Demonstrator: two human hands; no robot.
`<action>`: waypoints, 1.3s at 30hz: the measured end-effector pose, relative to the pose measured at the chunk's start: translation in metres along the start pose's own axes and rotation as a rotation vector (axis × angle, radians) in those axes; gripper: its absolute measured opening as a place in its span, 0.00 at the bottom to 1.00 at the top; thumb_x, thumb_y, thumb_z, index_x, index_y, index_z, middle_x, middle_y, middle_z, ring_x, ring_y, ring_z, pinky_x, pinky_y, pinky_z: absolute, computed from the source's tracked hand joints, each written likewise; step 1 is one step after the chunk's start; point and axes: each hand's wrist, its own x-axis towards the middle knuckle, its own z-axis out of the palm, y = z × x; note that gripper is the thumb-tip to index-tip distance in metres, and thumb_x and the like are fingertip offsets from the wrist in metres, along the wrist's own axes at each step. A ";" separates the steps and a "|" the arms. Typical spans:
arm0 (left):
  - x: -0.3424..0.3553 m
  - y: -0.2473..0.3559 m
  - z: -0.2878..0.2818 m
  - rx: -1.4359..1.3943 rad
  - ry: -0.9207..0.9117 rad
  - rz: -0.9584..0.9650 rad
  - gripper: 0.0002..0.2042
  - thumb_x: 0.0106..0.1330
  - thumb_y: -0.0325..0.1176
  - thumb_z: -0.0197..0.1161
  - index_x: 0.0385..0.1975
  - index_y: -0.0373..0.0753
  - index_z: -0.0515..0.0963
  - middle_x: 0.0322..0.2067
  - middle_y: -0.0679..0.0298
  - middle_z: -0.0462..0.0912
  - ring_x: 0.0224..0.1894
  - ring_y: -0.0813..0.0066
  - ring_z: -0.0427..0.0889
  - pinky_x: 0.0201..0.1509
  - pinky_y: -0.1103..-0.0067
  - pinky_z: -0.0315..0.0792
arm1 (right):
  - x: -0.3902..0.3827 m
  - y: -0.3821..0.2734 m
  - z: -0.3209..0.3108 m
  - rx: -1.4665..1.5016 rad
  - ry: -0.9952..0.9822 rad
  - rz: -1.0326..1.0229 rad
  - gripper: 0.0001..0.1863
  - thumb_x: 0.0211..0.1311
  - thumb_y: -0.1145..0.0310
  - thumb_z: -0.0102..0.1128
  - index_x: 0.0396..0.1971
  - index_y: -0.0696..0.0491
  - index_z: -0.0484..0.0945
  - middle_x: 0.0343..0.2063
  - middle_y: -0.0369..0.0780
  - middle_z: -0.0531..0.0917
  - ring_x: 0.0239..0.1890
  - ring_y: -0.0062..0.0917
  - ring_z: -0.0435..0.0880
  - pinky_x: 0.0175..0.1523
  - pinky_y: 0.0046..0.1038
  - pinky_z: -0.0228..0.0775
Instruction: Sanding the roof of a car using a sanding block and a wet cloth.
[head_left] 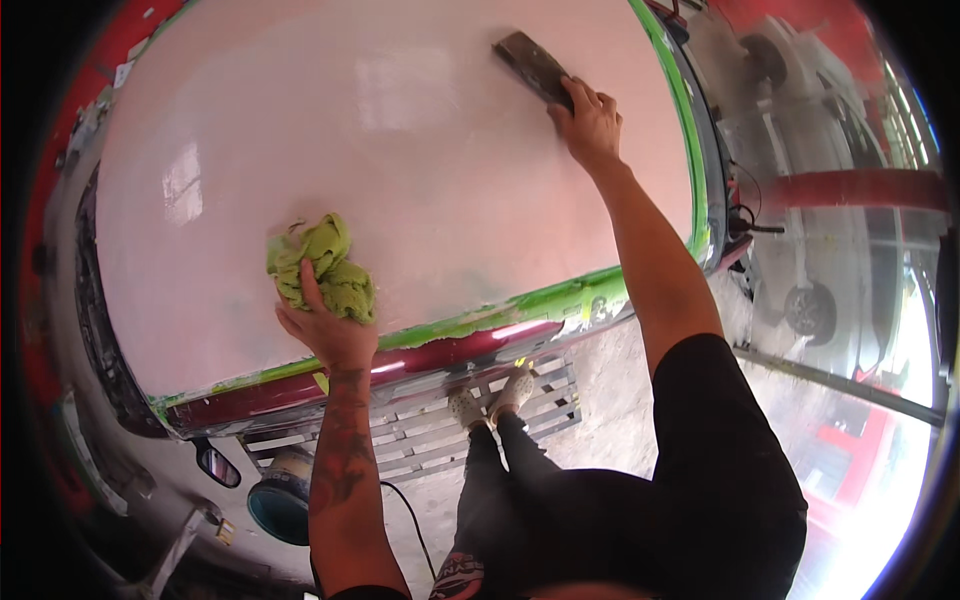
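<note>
A pale pink, smooth car roof panel (420, 160) spans the view, edged with green masking tape (520, 305) along its near and right sides. My left hand (325, 320) is closed on a crumpled green cloth (330, 250), resting on the panel at left of centre near the near edge. My right hand (590, 130) grips a dark, oblong sanding block (530, 65) on the panel's far right part. Below the taped near edge shows dark red, glossy bodywork (450, 355).
My feet (485, 405) are on a slatted metal step (545, 400) beside the car. A bucket (280, 500), a cable (410, 515) and a side mirror (218, 465) are at lower left. Another car (820, 260) stands behind hazy sheeting at right, near a metal rail (840, 385).
</note>
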 end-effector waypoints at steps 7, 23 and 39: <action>-0.001 -0.007 -0.010 0.068 -0.014 -0.021 0.47 0.51 0.43 0.74 0.71 0.45 0.54 0.62 0.38 0.58 0.65 0.37 0.56 0.73 0.50 0.45 | -0.149 -0.093 -0.028 0.146 -0.115 -0.048 0.32 0.57 0.64 0.64 0.65 0.40 0.70 0.56 0.47 0.72 0.54 0.47 0.72 0.58 0.52 0.66; -0.003 -0.002 -0.003 0.073 0.037 0.002 0.46 0.50 0.43 0.75 0.70 0.45 0.56 0.60 0.40 0.59 0.62 0.41 0.60 0.70 0.52 0.51 | -0.163 -0.078 -0.053 0.158 -0.066 -0.004 0.32 0.53 0.56 0.68 0.62 0.39 0.74 0.52 0.44 0.76 0.47 0.42 0.75 0.50 0.45 0.69; 0.038 -0.020 -0.104 -0.376 0.041 -0.074 0.27 0.47 0.24 0.75 0.49 0.38 0.73 0.44 0.57 0.78 0.46 0.62 0.79 0.52 0.71 0.74 | -0.156 -0.062 -0.039 0.222 0.109 -0.094 0.26 0.57 0.53 0.66 0.57 0.39 0.79 0.52 0.41 0.78 0.47 0.40 0.76 0.50 0.41 0.70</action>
